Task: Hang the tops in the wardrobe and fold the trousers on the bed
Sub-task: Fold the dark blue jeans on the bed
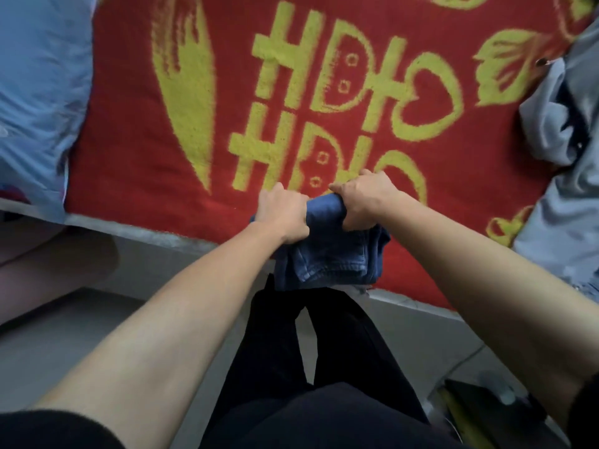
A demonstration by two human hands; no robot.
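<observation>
Our bare forearms stretch forward side by side. Our left hand (285, 217) and right hand (364, 199), knuckles up and close together, each clench the bunched jeans (330, 254) at the near edge of the bed (129, 140); grey clothes (557, 124) lie far right.

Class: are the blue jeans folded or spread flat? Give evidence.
Folded: the jeans form a compact layered bundle, gripped by the left hand and right hand.
</observation>
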